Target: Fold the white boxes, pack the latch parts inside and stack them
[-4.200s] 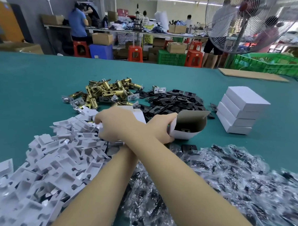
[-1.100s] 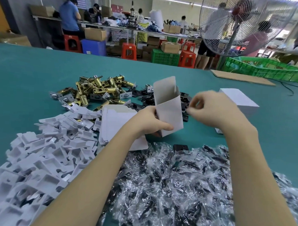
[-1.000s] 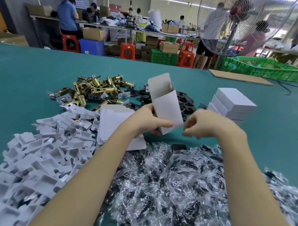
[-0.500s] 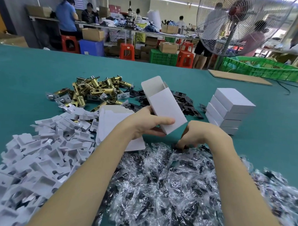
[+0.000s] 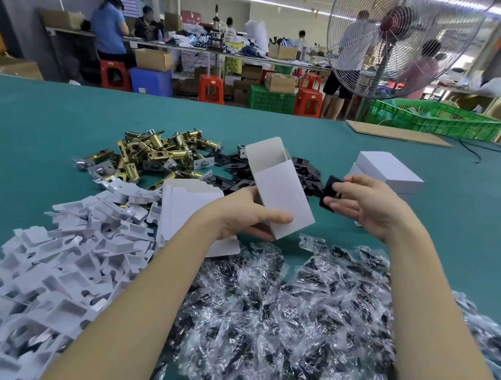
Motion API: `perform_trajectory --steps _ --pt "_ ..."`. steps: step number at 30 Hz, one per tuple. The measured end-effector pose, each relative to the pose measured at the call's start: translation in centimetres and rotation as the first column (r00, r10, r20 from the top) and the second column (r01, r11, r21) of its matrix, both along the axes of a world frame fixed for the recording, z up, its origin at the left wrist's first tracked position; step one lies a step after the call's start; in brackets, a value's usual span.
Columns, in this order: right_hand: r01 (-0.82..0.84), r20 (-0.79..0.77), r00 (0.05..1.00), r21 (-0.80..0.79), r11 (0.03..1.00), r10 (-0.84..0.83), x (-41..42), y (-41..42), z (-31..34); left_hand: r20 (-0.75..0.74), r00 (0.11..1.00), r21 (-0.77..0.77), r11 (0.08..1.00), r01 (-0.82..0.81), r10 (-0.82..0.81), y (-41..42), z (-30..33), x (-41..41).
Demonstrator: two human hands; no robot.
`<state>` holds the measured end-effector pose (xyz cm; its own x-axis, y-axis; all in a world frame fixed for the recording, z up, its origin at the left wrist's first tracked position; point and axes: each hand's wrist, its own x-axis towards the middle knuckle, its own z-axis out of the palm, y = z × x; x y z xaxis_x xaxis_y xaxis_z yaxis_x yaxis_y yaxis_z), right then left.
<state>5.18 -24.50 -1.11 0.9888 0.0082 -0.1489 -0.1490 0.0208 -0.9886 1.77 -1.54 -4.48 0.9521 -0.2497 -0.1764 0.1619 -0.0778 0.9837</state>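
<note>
My left hand (image 5: pixel 246 215) grips a folded white box (image 5: pixel 281 188) by its lower end, tilted with its open top flap pointing away from me. My right hand (image 5: pixel 363 206) pinches a black latch plate (image 5: pixel 329 192) just right of the box. A stack of closed white boxes (image 5: pixel 388 173) stands behind my right hand, partly hidden by it. Gold latch bolts (image 5: pixel 153 154) and black plates (image 5: pixel 307 172) lie heaped behind the box. Flat white box blanks (image 5: pixel 185 204) lie under my left wrist.
White moulded inserts (image 5: pixel 68 256) cover the near left of the teal table (image 5: pixel 45 129). Clear bags of black parts (image 5: pixel 281 306) spread across the near middle and right. A cardboard sheet (image 5: pixel 398 133), a standing fan (image 5: pixel 393 43) and green crates (image 5: pixel 436 120) lie beyond.
My right hand has lifted from the bagged pile up to box height, now holding a black plate. The box in my left hand has stayed tilted with its mouth open.
</note>
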Motion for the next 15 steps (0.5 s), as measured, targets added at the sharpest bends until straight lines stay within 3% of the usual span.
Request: perform_trajectory --steps 2,5,9,11,15 --pt "-0.043 0.06 0.998 0.133 0.99 0.035 -0.4 0.0 0.9 0.008 1.0 0.037 0.999 0.0 0.0 -0.2 -0.1 0.0" --pt "-0.043 0.152 0.988 0.143 0.989 0.021 -1.0 0.8 2.4 0.02 1.0 0.072 0.997 0.011 -0.012 -0.4 -0.4 0.0" --pt "-0.043 0.362 0.926 -0.175 0.984 0.105 -1.3 2.6 3.4 0.021 0.999 0.096 0.995 0.028 -0.03 -0.3 -0.7 0.1" --pt "0.036 0.453 0.883 -0.328 0.944 0.123 -1.5 3.3 3.6 0.028 0.999 0.106 0.994 0.035 -0.038 -0.3 -0.8 0.2" --pt "0.038 0.514 0.844 -0.343 0.939 0.153 -2.0 4.3 3.8 0.036 0.998 0.122 0.991 0.054 -0.059 -0.2 -0.8 0.3"
